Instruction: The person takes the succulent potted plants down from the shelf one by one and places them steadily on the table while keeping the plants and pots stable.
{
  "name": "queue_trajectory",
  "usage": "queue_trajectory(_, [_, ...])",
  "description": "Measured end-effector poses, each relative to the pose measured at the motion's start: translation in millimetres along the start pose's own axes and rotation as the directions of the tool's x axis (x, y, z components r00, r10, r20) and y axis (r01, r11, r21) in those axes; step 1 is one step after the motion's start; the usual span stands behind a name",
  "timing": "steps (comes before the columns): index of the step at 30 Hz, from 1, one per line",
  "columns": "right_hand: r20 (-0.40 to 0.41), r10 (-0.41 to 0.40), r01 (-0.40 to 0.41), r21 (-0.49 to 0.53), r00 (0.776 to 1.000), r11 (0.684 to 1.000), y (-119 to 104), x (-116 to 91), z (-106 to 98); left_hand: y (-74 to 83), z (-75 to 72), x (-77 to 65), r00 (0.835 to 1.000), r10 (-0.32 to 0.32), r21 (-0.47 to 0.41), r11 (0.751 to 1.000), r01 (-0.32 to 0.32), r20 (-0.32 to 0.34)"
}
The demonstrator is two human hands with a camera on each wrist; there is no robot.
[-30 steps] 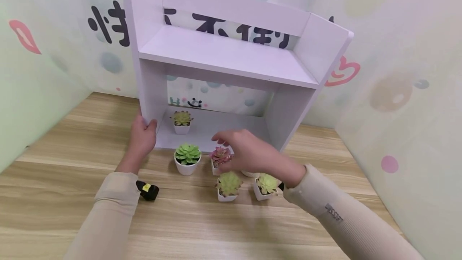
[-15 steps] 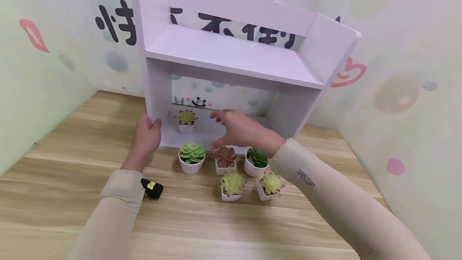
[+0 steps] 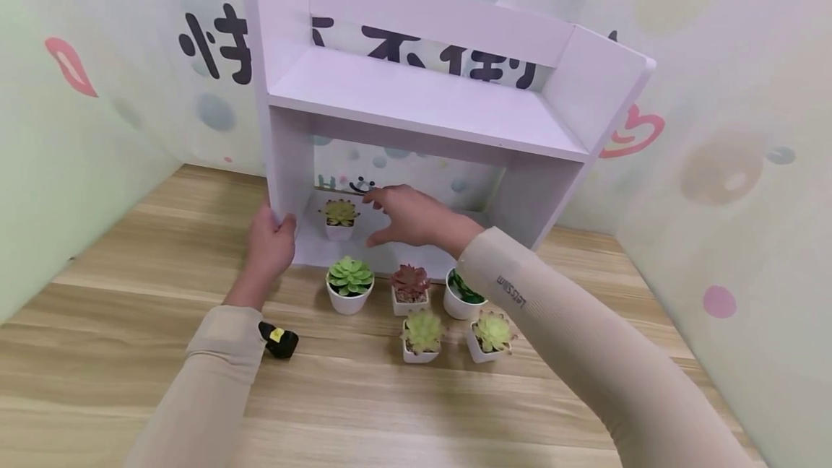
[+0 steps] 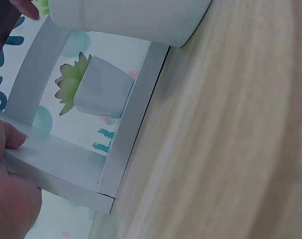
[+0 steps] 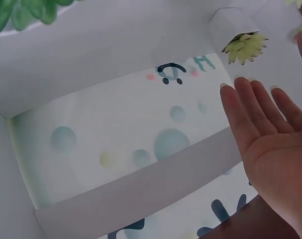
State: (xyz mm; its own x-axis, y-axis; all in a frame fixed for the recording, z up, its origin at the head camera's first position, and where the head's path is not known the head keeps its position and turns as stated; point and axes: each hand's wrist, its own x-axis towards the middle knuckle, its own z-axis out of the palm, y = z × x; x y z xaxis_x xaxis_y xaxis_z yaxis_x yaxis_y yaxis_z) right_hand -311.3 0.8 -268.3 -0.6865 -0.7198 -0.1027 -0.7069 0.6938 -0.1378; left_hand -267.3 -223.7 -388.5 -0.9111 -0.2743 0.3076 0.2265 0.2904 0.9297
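My left hand [image 3: 270,243] grips the left side panel of a white two-tier shelf [image 3: 416,118], thumb on the front edge; in the left wrist view the fingers [image 4: 14,137] lie over that panel. Inside the lower compartment, my right hand [image 3: 416,217] is held with thumb and fingers spread, nothing between them. Just left of its fingertips stands a yellow-green succulent [image 3: 340,219] in a square white pot, on the bottom board. The right wrist view shows the right hand [image 5: 270,124] with fingers extended, close to that succulent [image 5: 245,47].
In front of the shelf stand a bright green succulent [image 3: 349,286], a dark red one [image 3: 410,289] and a dark green one [image 3: 463,295], partly behind the right sleeve. Nearer are two pale yellow-green succulents [image 3: 422,336]. A black device [image 3: 279,340] is at the left wrist.
My right hand has moved from over the dark red succulent, back and left into the lower compartment. The left hand keeps its grip on the panel. The head view has shifted slightly.
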Motion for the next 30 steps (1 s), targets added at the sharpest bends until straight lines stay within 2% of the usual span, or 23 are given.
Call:
queue_trajectory(7, [-0.011,0.022,-0.022,-0.014,1.000,1.000,4.4,14.4,1.9,-4.1,0.2,0.8,1.000,0.012,-0.009,1.000,-0.012,-0.004])
queue_trajectory(12, [-0.010,0.046,-0.046,0.011,0.999,0.999,5.9,22.4,3.8,-4.0,-0.1,1.2,1.000,0.014,-0.013,1.000,-0.014,-0.015])
queue_trajectory(20, [-0.008,0.085,-0.084,0.058,0.996,0.995,9.9,34.5,14.2,-1.1,0.8,0.3,1.000,0.011,-0.037,0.999,-0.011,0.004])
queue_trajectory(30, [0.024,0.086,-0.087,0.064,0.996,0.994,0.1,51.8,28.3,-1.8,-1.9,0.2,1.000,0.005,-0.014,1.000,-0.005,0.011])
